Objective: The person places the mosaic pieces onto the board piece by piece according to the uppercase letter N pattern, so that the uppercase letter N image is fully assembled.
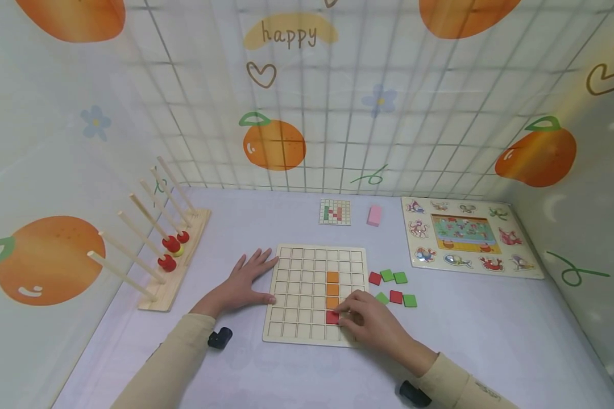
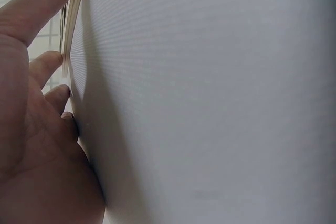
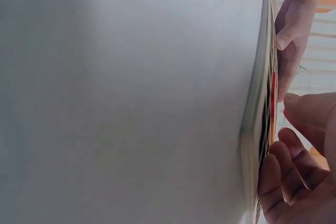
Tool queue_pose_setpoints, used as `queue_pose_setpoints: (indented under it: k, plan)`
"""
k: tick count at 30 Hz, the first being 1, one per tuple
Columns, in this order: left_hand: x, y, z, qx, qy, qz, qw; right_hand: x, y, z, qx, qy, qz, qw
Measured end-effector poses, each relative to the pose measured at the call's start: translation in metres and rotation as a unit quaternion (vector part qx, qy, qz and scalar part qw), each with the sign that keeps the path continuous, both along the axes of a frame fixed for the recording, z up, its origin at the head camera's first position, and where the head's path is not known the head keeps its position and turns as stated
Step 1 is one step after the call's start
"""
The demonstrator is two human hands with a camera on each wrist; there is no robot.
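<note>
A pale wooden grid board point(image 1: 302, 292) lies flat on the table. In one of its columns sit orange tiles point(image 1: 332, 289) with a red tile point(image 1: 332, 318) directly below them. My left hand point(image 1: 243, 288) rests with spread fingers at the board's left edge, thumb and index touching the rim. Over the board's lower right, my right hand point(image 1: 376, 325) has thumb and index finger close together beside the red tile. The right wrist view shows a sliver of red between these fingertips, apparently a small red tile point(image 3: 284, 113), mostly hidden.
Loose green tiles point(image 1: 410, 301) and red tiles point(image 1: 396, 297) lie right of the board. Behind it are a pattern card point(image 1: 335, 212) and a pink block point(image 1: 374, 216). A peg rack point(image 1: 184, 267) with beads stands left; a sea-animal puzzle point(image 1: 471, 260) lies right.
</note>
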State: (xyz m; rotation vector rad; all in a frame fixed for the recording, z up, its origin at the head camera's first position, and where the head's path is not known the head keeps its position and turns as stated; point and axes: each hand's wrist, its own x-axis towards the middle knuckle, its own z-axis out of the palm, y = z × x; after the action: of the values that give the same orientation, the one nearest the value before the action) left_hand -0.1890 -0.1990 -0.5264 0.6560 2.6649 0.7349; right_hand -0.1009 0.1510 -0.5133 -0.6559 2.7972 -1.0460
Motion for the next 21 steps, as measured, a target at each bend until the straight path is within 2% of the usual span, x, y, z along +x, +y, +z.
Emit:
queue_pose_setpoints:
  k: [14, 21]
  plan:
    - [0.0, -0.001, -0.002, 0.0, 0.001, 0.002, 1.0, 0.001, 0.015, 0.002, -0.001, -0.011, -0.012, 0.9999]
    - [0.001, -0.001, 0.0, 0.004, 0.002, 0.001, 1.0, 0.0, 0.026, 0.0, 0.014, -0.028, -0.042, 0.9986]
